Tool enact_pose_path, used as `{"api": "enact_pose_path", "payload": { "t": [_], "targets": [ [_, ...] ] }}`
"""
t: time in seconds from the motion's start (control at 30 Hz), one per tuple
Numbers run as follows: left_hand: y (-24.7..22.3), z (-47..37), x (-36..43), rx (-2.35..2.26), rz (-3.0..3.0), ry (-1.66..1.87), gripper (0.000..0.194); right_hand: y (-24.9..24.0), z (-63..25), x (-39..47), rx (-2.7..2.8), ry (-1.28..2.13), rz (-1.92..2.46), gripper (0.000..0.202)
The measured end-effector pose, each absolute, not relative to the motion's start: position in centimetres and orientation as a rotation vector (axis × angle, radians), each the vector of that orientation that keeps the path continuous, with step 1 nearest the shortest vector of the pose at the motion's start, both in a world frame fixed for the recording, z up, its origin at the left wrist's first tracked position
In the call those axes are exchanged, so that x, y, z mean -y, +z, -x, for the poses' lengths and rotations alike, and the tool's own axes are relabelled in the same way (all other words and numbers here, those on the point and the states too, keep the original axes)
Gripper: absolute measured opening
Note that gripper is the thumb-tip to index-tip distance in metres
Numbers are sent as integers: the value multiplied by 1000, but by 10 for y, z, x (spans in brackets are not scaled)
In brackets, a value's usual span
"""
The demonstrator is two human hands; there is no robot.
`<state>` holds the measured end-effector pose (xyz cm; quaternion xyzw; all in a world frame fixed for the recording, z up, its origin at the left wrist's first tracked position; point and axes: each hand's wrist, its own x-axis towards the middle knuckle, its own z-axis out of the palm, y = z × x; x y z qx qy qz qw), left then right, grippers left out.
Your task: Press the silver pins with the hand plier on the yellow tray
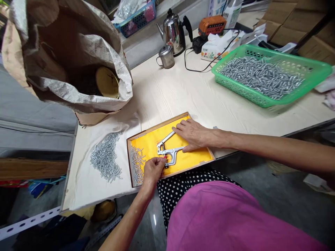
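Note:
Snap-fastener pliers [171, 153] with grey metal handles, a spring and a red part at the jaw rest in a shallow wooden tray [149, 139] lined in yellow. My right hand [192, 134] lies over the handle ends, thumb on the lower handle and fingers on the upper one. Close at the jaw, my left hand [154, 169] is closed in a pinch; whatever is between its fingertips is too small to make out. Small silvery metal pins [137, 162] lie loose along the tray's left end.
A pile of similar metal pins [106, 157] lies on white cloth at left. Behind it stands a large open woven sack [104, 104]. A green basket [243, 90] full of metal pieces is at right. A kettle [174, 33], metal cup [167, 57] and orange battery [211, 24] stand behind.

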<state>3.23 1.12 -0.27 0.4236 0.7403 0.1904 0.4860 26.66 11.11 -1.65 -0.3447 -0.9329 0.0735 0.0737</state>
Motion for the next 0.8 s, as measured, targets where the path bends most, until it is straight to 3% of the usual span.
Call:
{"api": "enact_pose_path", "payload": {
  "t": [0.13,0.27,0.43,0.63,0.7,0.8],
  "targets": [
    [-3,-29,-7,-1863,-1164,418,41,-10,-266,-101,2819,208,1081,55],
    [4,-35,-3,-1995,-1682,450,34,-10,-268,-92,2800,251,1034,32],
    [6,-61,-25,-1679,-2437,315,51,-14,-266,-87,2795,283,972,31],
    [4,-73,-52,-1420,-2604,19,55,-8,-269,-88,2803,263,1040,50],
    [5,-74,-51,-1441,-2608,-23,52,-8,-269,-85,2811,221,1093,43],
    [4,-77,-45,-1467,-2569,-78,39,-16,-268,-77,2825,225,1082,16]
  ]
}}
